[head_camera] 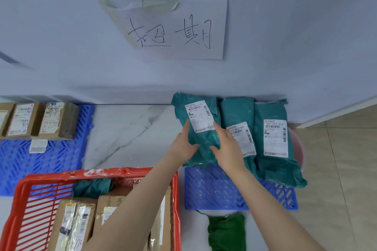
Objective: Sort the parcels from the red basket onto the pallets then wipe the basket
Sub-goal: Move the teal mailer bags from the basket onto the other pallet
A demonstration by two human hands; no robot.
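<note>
Both hands grip one teal bag parcel with a white label over the left end of the right blue pallet. My left hand is on its left edge, my right hand on its right edge. Two more teal bag parcels lie beside it on that pallet. The red basket at bottom left holds several cardboard boxes and a teal bag. My left forearm crosses above the basket's right side.
A left blue pallet carries brown cardboard parcels along the wall. A green cloth lies on the floor below the right pallet. A pink tub sits behind the right pallet. A handwritten paper sign hangs on the wall.
</note>
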